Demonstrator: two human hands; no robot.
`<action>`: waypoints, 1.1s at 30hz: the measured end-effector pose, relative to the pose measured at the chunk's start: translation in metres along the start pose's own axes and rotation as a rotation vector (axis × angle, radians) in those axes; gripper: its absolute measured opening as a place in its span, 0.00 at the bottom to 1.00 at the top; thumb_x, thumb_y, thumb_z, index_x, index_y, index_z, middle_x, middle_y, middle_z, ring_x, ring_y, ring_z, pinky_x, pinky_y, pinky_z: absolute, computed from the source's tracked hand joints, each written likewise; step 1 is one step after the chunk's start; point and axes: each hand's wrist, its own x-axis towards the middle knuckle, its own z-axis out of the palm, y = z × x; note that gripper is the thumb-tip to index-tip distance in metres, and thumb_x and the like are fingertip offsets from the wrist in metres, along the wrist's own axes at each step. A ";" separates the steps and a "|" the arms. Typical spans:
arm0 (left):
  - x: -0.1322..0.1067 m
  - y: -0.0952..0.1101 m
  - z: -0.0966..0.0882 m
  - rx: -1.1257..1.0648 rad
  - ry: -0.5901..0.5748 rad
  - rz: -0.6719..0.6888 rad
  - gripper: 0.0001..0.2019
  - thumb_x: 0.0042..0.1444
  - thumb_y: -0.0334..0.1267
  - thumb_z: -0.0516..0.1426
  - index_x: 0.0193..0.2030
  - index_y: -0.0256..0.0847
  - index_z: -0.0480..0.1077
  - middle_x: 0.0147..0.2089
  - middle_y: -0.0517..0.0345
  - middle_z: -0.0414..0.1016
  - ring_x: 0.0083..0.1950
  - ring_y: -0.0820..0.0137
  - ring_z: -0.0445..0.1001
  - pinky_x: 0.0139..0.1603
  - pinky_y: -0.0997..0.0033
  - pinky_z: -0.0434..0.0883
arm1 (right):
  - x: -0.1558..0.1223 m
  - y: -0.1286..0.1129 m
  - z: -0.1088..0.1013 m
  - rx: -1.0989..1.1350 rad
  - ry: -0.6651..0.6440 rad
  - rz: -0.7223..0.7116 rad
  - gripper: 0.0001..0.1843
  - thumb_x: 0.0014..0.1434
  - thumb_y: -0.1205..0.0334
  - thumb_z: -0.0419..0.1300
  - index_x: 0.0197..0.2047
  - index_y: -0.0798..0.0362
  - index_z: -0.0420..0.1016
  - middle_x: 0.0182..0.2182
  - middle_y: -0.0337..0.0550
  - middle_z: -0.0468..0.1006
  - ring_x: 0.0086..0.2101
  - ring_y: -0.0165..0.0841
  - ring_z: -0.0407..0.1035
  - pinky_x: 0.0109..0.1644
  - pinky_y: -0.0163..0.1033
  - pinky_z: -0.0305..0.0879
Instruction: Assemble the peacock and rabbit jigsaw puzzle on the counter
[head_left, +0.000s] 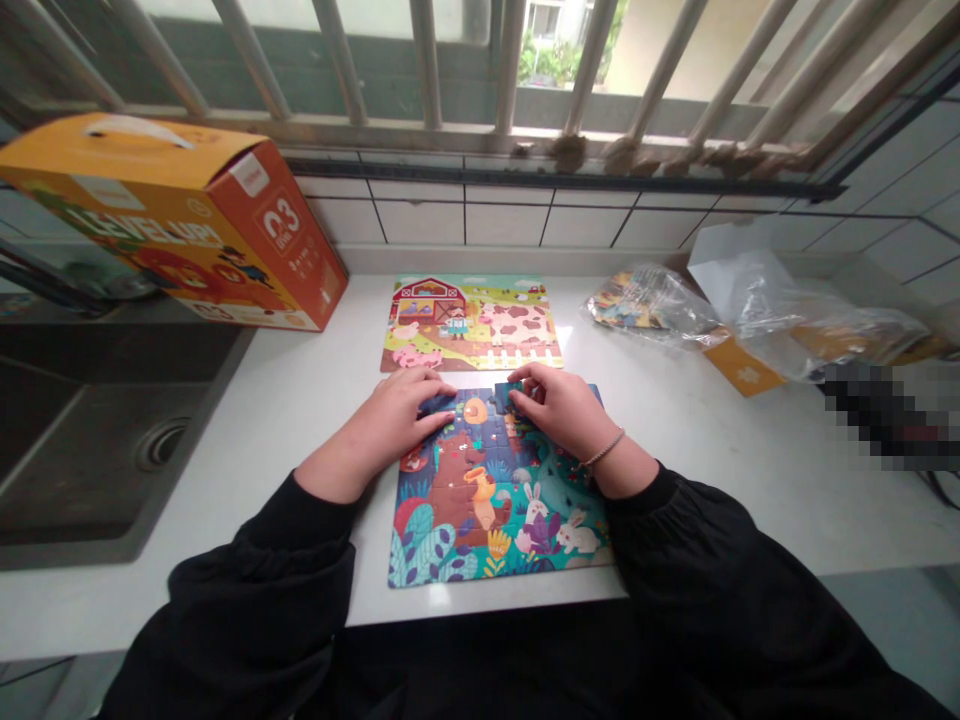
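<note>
A jigsaw puzzle (457, 500) with a bear, a fox and white rabbits lies flat on the counter in front of me. At its top edge, my right hand (559, 405) pinches a dark blue puzzle piece (502, 397) between thumb and fingers; a small gap shows along the piece's left side. Resting on the upper left corner is my left hand (401, 420), with fingers stretched out and thumb apart. Just behind lies a farm puzzle (514, 325) showing a cow, pigs and a red barn; it looks assembled.
An orange puzzle box (180, 230) stands at the left beside a dark sink (142, 410). On the right of the white counter (675, 430) are a clear bag of puzzle pieces (637, 300) and crumpled plastic packaging (817, 310). A barred window runs along the back.
</note>
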 end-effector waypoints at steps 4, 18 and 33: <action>0.000 0.001 -0.001 0.001 -0.003 -0.002 0.13 0.71 0.45 0.64 0.58 0.48 0.81 0.60 0.48 0.79 0.66 0.52 0.75 0.70 0.45 0.72 | 0.001 -0.001 0.003 -0.076 0.005 -0.052 0.10 0.67 0.63 0.70 0.51 0.49 0.80 0.37 0.38 0.79 0.34 0.33 0.71 0.42 0.39 0.63; 0.001 0.001 0.000 0.000 0.006 -0.003 0.14 0.70 0.46 0.64 0.58 0.47 0.81 0.60 0.48 0.79 0.63 0.53 0.76 0.69 0.46 0.73 | -0.001 0.001 0.006 -0.201 -0.031 -0.118 0.09 0.68 0.59 0.73 0.49 0.48 0.80 0.48 0.46 0.75 0.42 0.38 0.73 0.49 0.43 0.71; -0.005 -0.007 -0.026 0.089 0.397 -0.259 0.13 0.72 0.38 0.54 0.54 0.43 0.79 0.55 0.48 0.83 0.60 0.54 0.80 0.66 0.53 0.76 | 0.004 0.042 -0.064 -0.044 0.492 0.231 0.17 0.71 0.51 0.57 0.49 0.52 0.83 0.43 0.50 0.86 0.32 0.38 0.73 0.41 0.43 0.67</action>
